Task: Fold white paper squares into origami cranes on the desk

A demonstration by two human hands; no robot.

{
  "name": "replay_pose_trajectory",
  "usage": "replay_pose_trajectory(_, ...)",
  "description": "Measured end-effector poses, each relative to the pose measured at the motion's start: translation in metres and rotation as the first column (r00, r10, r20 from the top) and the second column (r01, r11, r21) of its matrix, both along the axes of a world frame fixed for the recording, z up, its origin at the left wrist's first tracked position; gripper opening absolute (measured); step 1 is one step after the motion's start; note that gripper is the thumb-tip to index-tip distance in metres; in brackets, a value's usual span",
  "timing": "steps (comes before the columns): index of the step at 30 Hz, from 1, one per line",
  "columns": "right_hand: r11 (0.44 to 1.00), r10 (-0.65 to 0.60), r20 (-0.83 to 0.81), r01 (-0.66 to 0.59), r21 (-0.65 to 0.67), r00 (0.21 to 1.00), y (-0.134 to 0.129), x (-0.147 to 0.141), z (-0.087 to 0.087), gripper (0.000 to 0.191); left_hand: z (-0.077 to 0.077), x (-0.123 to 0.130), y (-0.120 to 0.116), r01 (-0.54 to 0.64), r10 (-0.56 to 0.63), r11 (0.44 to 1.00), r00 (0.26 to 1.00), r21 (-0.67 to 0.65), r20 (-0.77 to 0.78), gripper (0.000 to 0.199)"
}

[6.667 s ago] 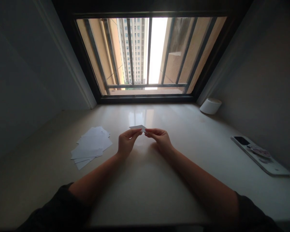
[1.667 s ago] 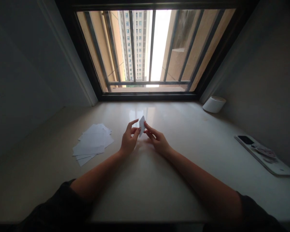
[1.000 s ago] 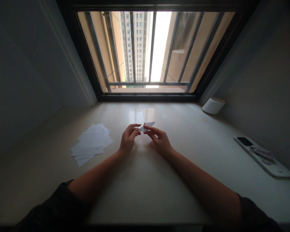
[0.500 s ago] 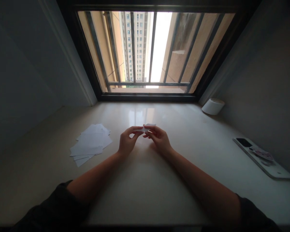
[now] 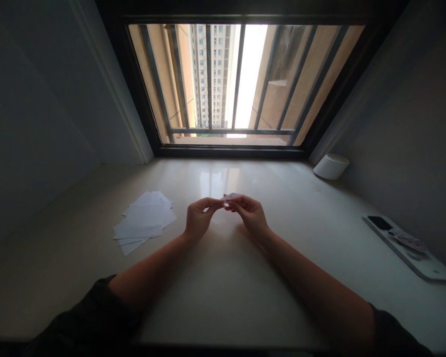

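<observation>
Head view: paper piece (image 5: 232, 196) held just above counter (image 5: 223, 287), small, seemingly folded already; whether any folding is left cannot be told. White sheets (image 5: 144, 218) lie flat, loosely piled, well apart to left of fingers, untouched. Left fingers (image 5: 208, 202): thumb and forefinger together, left end of paper piece pinched between them. Right fingers (image 5: 245, 199): likewise clamped on paper piece, just beside left fingertips; rest of grip partly hidden. Phone (image 5: 431, 267) laid well to right of fingers, untouched.
</observation>
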State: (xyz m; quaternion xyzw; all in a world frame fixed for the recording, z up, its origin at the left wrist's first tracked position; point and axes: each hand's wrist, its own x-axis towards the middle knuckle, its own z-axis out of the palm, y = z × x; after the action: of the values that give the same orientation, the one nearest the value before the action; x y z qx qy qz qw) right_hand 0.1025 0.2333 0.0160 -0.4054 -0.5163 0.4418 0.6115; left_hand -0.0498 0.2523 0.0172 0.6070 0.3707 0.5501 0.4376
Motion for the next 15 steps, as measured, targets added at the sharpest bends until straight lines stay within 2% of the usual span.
replay_pose_trajectory(9, 0.994, -0.017, -0.014, 0.019, 0.104, 1.000, -0.0004, 0.0008, 0.0004, 0.012, -0.0008, -0.0002, -0.0003, 0.036, -0.033, 0.998, 0.998, -0.042, 0.058, 0.021)
replay_pose_trajectory(15, 0.996, -0.041, 0.012, 0.040, 0.077, 0.999, 0.0006, 0.0027, -0.0012, 0.016, -0.0025, -0.0007, 0.0000, 0.038, -0.035, 0.998, 0.998, -0.047, 0.050, 0.021)
